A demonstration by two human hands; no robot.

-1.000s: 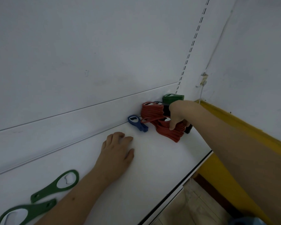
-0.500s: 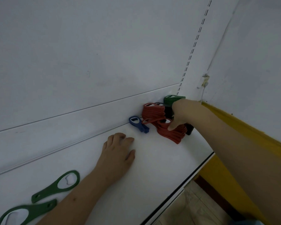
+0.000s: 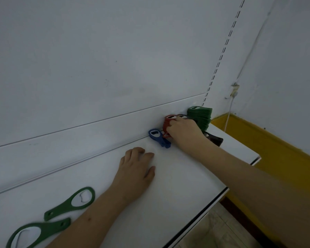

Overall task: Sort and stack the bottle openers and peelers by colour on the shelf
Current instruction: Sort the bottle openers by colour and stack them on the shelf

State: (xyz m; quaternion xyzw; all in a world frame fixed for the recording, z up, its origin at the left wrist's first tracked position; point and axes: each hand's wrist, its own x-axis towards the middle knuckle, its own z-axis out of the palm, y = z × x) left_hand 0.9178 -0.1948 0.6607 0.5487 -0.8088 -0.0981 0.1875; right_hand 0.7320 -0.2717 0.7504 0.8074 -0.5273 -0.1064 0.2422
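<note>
Here the right hand [image 3: 183, 130] has its fingers curled over the red stack [image 3: 168, 122] against the back wall, seemingly gripping it, though the fingertips are hidden behind the stack. The blue opener [image 3: 157, 137] lies touching that hand's 9 o'clock side, its long axis running from 10 to 4 o'clock. The left hand [image 3: 136, 167] rests flat and relaxed on the shelf [image 3: 177, 185], holding nothing, farther off at 7 o'clock. The green stack [image 3: 200, 116] stands at the right hand's 1 o'clock, a dark piece [image 3: 215, 139] at 3. Half a second earlier this hand sat lower on the tumbled reds; it has since shifted towards 10 o'clock, covering them.
</note>
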